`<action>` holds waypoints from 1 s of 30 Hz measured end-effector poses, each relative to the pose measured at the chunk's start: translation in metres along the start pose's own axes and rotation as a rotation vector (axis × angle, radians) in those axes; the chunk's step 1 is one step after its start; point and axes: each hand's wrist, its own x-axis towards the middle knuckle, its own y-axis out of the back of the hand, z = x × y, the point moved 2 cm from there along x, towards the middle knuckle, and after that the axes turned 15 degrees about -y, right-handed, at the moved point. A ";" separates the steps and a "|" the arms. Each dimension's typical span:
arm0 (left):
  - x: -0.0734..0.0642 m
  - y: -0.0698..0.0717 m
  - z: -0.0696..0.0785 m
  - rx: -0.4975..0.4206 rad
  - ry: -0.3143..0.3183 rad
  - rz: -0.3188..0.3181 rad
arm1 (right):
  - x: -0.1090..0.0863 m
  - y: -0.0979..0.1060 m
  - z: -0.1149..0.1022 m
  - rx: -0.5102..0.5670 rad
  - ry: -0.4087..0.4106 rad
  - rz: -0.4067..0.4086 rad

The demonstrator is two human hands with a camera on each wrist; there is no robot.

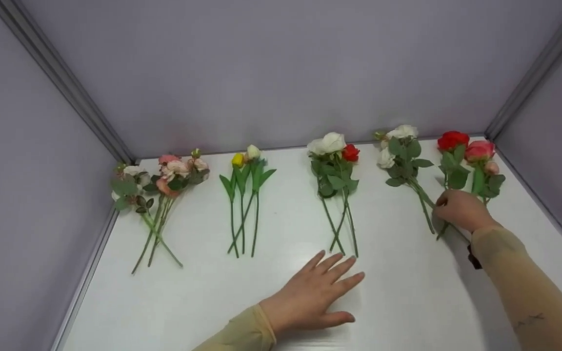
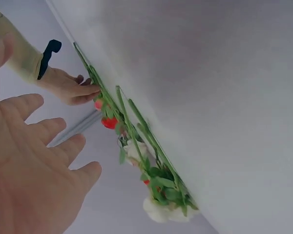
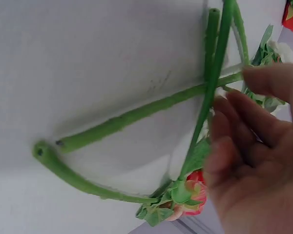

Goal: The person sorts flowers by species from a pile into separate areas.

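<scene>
Green, slender, plastic-looking stem (image 3: 136, 113) runs below the ruffled red rose (image 1: 453, 140), over the white tabletop (image 1: 291, 219), pinched by the right hand (image 1: 464, 209); likely light and springy, best gripped mid-stem. Well left of that rose, the left hand (image 1: 311, 296) splays, empty.

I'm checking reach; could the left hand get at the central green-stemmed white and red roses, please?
Probably yes: the left hand holds nothing, and nothing visible blocks its fingers from the green stems.
</scene>
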 end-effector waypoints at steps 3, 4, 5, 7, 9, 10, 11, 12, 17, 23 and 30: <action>0.011 -0.004 0.003 -0.013 -0.031 -0.007 | 0.001 0.000 0.002 -0.028 -0.032 -0.077; 0.012 -0.005 0.004 -0.015 -0.036 -0.014 | 0.001 0.001 0.003 -0.037 -0.041 -0.089; 0.014 -0.005 0.004 -0.017 -0.038 -0.018 | 0.000 0.002 0.005 -0.049 -0.049 -0.097; 0.014 -0.007 0.004 -0.021 -0.035 -0.023 | -0.002 0.003 0.007 -0.070 -0.055 -0.111; 0.015 -0.007 0.003 -0.024 -0.028 -0.025 | -0.004 0.003 0.009 -0.089 -0.049 -0.110; 0.015 -0.007 0.003 -0.027 -0.025 -0.024 | -0.006 0.003 0.009 -0.093 -0.042 -0.104; 0.015 -0.007 0.002 -0.035 -0.023 -0.020 | -0.008 0.003 0.008 -0.097 -0.026 -0.091; 0.015 -0.007 0.002 -0.044 -0.022 -0.016 | -0.009 0.002 0.008 -0.095 -0.013 -0.080; 0.017 -0.006 0.000 -0.089 -0.023 0.025 | -0.018 0.000 0.003 -0.039 0.019 -0.050; 0.016 -0.003 -0.004 -0.124 -0.011 0.095 | -0.026 -0.002 -0.009 0.106 -0.009 -0.106; 0.015 0.001 -0.013 -0.169 0.050 0.236 | -0.048 -0.013 -0.034 0.349 0.008 -0.141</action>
